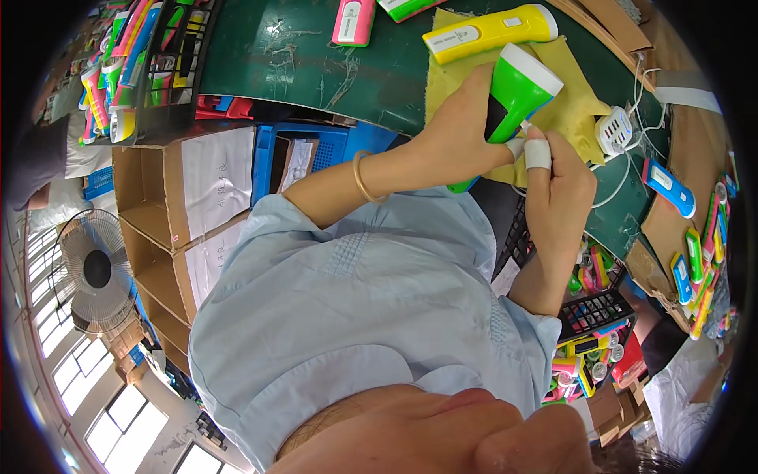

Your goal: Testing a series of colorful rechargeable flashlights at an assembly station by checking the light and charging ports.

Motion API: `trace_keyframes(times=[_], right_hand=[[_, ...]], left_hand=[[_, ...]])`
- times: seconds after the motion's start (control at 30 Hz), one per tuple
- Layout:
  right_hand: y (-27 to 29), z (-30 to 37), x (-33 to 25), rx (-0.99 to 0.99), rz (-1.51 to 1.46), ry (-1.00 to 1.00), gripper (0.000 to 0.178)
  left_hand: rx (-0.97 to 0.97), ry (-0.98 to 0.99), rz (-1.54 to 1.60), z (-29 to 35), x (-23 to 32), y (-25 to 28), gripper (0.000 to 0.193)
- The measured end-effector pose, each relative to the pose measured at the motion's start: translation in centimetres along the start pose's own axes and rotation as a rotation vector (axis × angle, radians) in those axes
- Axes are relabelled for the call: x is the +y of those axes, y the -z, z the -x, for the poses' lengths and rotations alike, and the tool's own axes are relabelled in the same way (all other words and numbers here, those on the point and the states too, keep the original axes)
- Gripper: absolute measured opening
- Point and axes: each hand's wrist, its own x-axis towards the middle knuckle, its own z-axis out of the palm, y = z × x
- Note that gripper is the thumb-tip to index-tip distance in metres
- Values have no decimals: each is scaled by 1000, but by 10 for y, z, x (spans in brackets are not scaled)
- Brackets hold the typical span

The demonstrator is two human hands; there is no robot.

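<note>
My left hand (462, 130), with a bangle on its wrist, is wrapped round a green flashlight (519, 88) with a white head and a black panel. The flashlight is held tilted, head up and to the right, over a yellow cloth (580, 103). My right hand (564, 174), with white tape on its fingers, is closed in a pinch against the flashlight's right side. A small white bit shows at its fingertips; what it is I cannot make out. Just beyond lies a yellow flashlight (491, 33) on the cloth.
A white multi-port USB charger (613, 130) with cables sits right of the cloth on the green table (276, 59). Pink (354, 22) and blue flashlights (669, 188) lie on the table. Crates of flashlights (596, 316) stand lower right and a black rack (170, 103) upper left.
</note>
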Motion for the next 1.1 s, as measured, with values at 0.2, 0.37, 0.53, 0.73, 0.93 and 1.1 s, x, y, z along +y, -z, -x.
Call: trace_keyframes(times=[0.2,0.37,0.53,0.73,0.93,1.1], right_hand=[[-11,8,5,59,-24,5,8],[4,23,0,489,-214,-56,33],[-19,20,14,-9,-684,-280,31],[-31,7,24,-286,-937,-322,37],[-49,6,43,-267,-1110,-339,42],[-57,5,35,-144,-1063,-289,44]], left_hand=[[10,-94,-18,-2,-1,0,86],[164,17,315,-33,-11,34,37],[-10,255,915,-8,9,9,41],[52,234,905,-28,14,12,53],[367,-98,423,-32,-2,-6,51],[305,-63,373,-39,-6,-2,53]])
